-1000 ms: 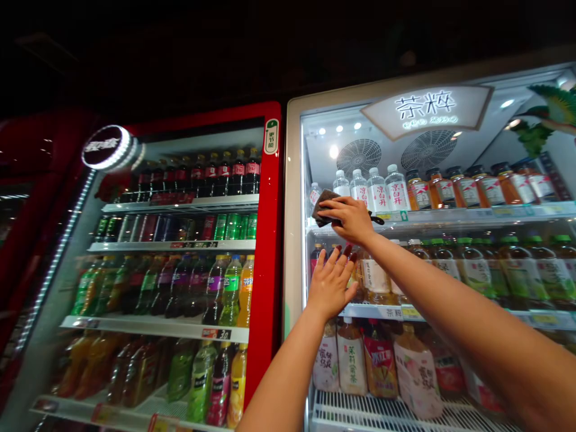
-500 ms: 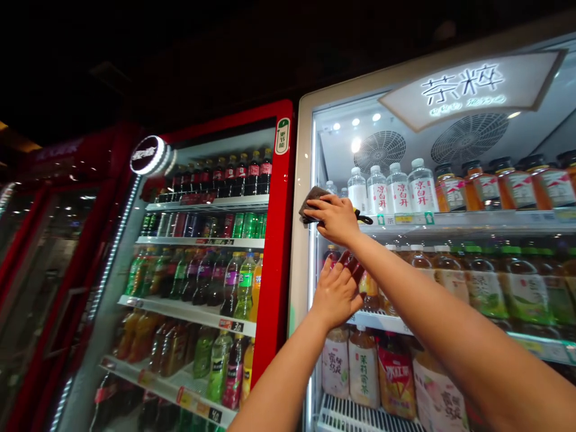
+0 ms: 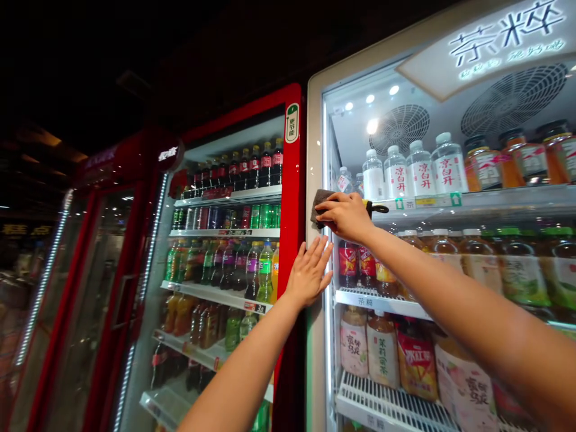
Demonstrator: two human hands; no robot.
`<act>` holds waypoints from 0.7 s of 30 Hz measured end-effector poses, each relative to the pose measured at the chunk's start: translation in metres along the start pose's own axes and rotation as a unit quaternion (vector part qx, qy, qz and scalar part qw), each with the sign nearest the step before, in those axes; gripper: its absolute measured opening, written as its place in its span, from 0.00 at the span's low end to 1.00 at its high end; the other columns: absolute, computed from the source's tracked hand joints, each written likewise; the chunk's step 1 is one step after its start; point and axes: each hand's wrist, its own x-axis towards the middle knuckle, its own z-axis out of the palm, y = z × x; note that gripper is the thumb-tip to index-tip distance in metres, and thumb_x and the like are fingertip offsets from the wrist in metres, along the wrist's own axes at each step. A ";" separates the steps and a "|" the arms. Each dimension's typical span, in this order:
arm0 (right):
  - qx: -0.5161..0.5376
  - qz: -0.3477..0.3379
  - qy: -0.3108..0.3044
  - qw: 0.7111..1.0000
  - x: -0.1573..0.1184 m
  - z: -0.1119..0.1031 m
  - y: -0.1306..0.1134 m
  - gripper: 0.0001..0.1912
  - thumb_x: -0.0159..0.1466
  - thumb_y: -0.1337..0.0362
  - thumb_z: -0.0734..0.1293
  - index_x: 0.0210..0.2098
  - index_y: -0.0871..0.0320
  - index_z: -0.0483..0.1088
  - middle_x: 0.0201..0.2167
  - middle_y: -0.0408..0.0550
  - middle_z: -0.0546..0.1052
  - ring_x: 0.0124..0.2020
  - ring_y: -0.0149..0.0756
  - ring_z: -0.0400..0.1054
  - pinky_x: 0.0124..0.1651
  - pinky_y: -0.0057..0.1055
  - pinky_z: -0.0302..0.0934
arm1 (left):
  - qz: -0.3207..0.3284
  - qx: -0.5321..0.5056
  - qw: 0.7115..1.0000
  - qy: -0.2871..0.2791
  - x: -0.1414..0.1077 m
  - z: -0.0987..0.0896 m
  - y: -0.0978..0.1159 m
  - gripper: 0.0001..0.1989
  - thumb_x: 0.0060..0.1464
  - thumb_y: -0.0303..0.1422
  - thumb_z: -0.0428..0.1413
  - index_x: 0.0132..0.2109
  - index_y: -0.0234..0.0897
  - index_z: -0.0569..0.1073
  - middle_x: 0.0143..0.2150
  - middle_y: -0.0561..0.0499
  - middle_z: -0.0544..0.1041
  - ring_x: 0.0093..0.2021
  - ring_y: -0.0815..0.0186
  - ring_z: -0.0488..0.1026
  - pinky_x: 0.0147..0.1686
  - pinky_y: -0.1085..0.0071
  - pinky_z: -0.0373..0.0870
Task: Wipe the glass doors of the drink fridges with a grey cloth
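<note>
pad (image 3: pixel 320 201), gray, beneath right fingers (image 3: pixel 332 206) gripping it, at cooler frame (image 3: pixel 315 144); left fingers (image 3: pixel 312 251) splayed.

Dark grey pad (image 3: pixel 320 203), black loop (image 3: pixel 381 209) toward the right, against the pale cooler frame (image 3: pixel 315 138).

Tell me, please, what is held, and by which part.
The right hand holds a grey pad, fingers across its outer side; the left hand, nothing visible.
</note>
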 end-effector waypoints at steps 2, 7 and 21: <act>-0.014 0.001 0.007 1.000 0.005 0.004 -0.004 0.14 0.71 0.62 0.64 0.45 0.39 0.81 0.58 0.34 0.78 0.58 0.48 0.62 0.49 0.47 0.49 | 0.008 0.014 1.000 -0.014 -0.004 0.000 -0.010 0.35 0.69 0.42 0.47 0.76 0.34 0.47 0.77 0.42 0.52 0.77 0.58 0.45 0.74 0.52 0.45; -0.057 0.051 0.027 0.997 0.040 0.013 -0.017 0.20 0.72 0.65 0.61 0.55 0.37 0.76 0.62 0.40 0.75 0.59 0.52 0.61 0.50 0.50 0.50 | 0.049 0.024 0.998 -0.012 -0.009 0.008 -0.023 0.36 0.70 0.47 0.46 0.76 0.35 0.47 0.77 0.43 0.54 0.77 0.59 0.47 0.74 0.54 0.46; -0.116 0.088 0.030 0.989 0.053 0.016 -0.026 0.23 0.71 0.69 0.59 0.57 0.40 0.75 0.62 0.44 0.74 0.59 0.54 0.60 0.49 0.50 0.51 | 0.053 0.001 0.996 0.068 -0.014 0.023 -0.026 0.34 0.69 0.48 0.46 0.74 0.35 0.55 0.76 0.45 0.57 0.76 0.60 0.49 0.74 0.54 0.48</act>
